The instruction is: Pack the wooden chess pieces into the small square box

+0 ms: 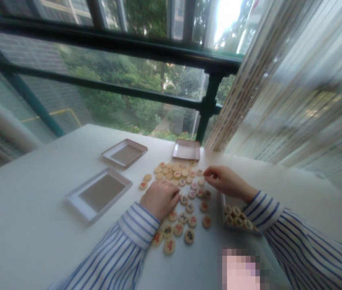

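Note:
Round wooden Chinese chess pieces (pixel 189 207) with red or black characters lie scattered and heaped in the middle of the white table. My left hand (pixel 161 196) rests over the left side of the spread, its fingers curled down among the pieces. What lies under those fingertips is hidden. At the right edge of the heap, my right hand (pixel 225 181) is closed, thumb and fingers together, close beside one piece (pixel 200 172). Whether anything sits between them I cannot make out. Below the right wrist, a shallow box (pixel 223 201) holds several black-marked pieces, partly covered by the sleeve.
Two shallow trays (pixel 75 204) (pixel 106 154) lie on the table (pixel 38 193) at the left. A smaller tray (pixel 185 140) sits behind the heap. Beyond the table's far edge are a window with a dark railing (pixel 113 44) and a string curtain (pixel 243 76) on the right.

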Demonstrator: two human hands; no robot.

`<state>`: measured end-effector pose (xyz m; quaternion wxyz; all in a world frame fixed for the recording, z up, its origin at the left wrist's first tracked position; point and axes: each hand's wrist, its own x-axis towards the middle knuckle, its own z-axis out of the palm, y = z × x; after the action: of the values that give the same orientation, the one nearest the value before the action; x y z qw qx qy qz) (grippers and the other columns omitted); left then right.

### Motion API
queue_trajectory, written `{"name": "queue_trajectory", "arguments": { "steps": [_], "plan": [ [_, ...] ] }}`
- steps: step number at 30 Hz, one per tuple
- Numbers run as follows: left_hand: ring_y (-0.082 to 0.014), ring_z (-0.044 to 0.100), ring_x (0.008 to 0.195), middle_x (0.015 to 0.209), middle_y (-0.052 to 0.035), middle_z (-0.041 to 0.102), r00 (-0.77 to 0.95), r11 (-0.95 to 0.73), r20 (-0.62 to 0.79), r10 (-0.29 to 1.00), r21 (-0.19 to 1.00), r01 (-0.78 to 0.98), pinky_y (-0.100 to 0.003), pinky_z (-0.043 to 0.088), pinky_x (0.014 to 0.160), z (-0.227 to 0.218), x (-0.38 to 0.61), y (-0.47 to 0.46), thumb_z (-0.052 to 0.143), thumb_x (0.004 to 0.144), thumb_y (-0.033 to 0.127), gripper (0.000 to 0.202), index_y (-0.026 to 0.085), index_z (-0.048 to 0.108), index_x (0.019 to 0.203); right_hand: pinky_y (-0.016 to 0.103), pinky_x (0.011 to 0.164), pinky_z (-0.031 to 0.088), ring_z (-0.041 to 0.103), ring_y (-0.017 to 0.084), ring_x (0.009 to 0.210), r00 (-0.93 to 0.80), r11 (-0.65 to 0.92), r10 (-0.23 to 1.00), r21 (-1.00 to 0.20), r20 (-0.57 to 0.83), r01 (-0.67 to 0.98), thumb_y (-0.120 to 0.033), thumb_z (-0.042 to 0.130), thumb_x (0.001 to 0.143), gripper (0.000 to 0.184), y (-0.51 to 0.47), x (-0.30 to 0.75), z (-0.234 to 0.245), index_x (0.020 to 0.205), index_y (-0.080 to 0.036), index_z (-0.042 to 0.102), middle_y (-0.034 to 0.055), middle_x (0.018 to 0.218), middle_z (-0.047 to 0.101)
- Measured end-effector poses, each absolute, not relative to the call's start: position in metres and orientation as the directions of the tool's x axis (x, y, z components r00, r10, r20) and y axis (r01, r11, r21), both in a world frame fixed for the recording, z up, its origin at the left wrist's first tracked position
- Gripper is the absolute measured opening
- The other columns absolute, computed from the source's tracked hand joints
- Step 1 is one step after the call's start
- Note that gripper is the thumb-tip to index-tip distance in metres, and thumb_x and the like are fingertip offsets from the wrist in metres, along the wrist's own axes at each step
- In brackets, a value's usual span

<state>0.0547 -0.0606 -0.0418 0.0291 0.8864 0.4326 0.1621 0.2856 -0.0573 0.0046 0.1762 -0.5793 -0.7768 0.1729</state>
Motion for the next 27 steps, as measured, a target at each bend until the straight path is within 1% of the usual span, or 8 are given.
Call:
{"name": "queue_trajectory", "arguments": {
  "steps": [5, 9, 16, 19, 23, 27],
  "plan": [
    [-0.0197, 0.059, 0.078, 0.079, -0.0038, 0.068, 0.571, -0.626, 0.276, 0.773, 0.195, 0.755, -0.033, 0.043, 0.072, -0.042, 0.055, -0.061, 0.049, 0.082, 0.029, 0.022, 0.023, 0.07, 0.085, 0.023, 0.062, 0.04, 0.058, 0.013, 0.067, -0.266, 0.265, 0.963, -0.385, 0.051, 0.884, -0.025, 0.05, 0.077, 0.018, -0.056, 0.287, -0.004, 0.085, -0.018, 0.065, 0.0035, 0.078, 0.067],
    [-0.0188, 0.059, 0.079, 0.079, -0.0037, 0.068, 0.569, -0.632, 0.294, 0.768, 0.208, 0.746, -0.033, 0.043, 0.073, -0.044, 0.055, -0.061, 0.049, 0.082, 0.027, 0.022, 0.022, 0.07, 0.086, 0.021, 0.058, 0.037, 0.057, 0.012, 0.064, -0.271, 0.262, 0.962, -0.346, 0.021, 0.901, -0.026, 0.049, 0.078, 0.019, -0.056, 0.287, -0.007, 0.087, -0.019, 0.064, 0.003, 0.076, 0.067],
    [-0.0186, 0.059, 0.077, 0.077, -0.0042, 0.068, 0.58, -0.647, 0.304, 0.756, 0.212, 0.732, -0.033, 0.044, 0.073, -0.044, 0.054, -0.063, 0.05, 0.081, 0.027, 0.02, 0.022, 0.07, 0.083, 0.021, 0.056, 0.034, 0.055, 0.012, 0.063, -0.258, 0.251, 0.966, -0.268, 0.009, 0.93, -0.033, 0.052, 0.079, 0.021, -0.055, 0.284, -0.014, 0.091, -0.021, 0.064, 0.0029, 0.076, 0.066],
    [-0.0184, 0.059, 0.078, 0.079, -0.0052, 0.068, 0.567, -0.649, 0.341, 0.75, 0.217, 0.729, -0.033, 0.044, 0.074, -0.042, 0.053, -0.063, 0.05, 0.081, 0.027, 0.021, 0.02, 0.069, 0.084, 0.021, 0.056, 0.033, 0.055, 0.012, 0.063, -0.265, 0.259, 0.964, -0.233, 0.007, 0.937, -0.033, 0.052, 0.079, 0.021, -0.053, 0.284, -0.017, 0.091, -0.022, 0.064, 0.0026, 0.078, 0.065],
    [-0.0194, 0.059, 0.082, 0.082, -0.0062, 0.068, 0.496, -0.617, 0.412, 0.764, 0.241, 0.749, -0.033, 0.045, 0.075, -0.039, 0.054, -0.064, 0.051, 0.08, 0.025, 0.02, 0.018, 0.068, 0.087, 0.022, 0.059, 0.033, 0.055, 0.013, 0.068, -0.279, 0.273, 0.96, -0.199, -0.002, 0.941, -0.035, 0.05, 0.08, 0.022, -0.053, 0.281, -0.018, 0.093, -0.022, 0.063, 0.0034, 0.084, 0.065],
    [-0.0199, 0.059, 0.083, 0.084, -0.0063, 0.067, 0.457, -0.613, 0.468, 0.756, 0.264, 0.745, -0.035, 0.046, 0.077, -0.036, 0.055, -0.064, 0.051, 0.079, 0.021, 0.019, 0.017, 0.067, 0.087, 0.021, 0.061, 0.034, 0.056, 0.013, 0.07, -0.297, 0.285, 0.955, -0.199, -0.03, 0.938, -0.031, 0.049, 0.08, 0.019, -0.053, 0.278, -0.016, 0.089, -0.021, 0.063, 0.0031, 0.083, 0.065]
  ]
}}
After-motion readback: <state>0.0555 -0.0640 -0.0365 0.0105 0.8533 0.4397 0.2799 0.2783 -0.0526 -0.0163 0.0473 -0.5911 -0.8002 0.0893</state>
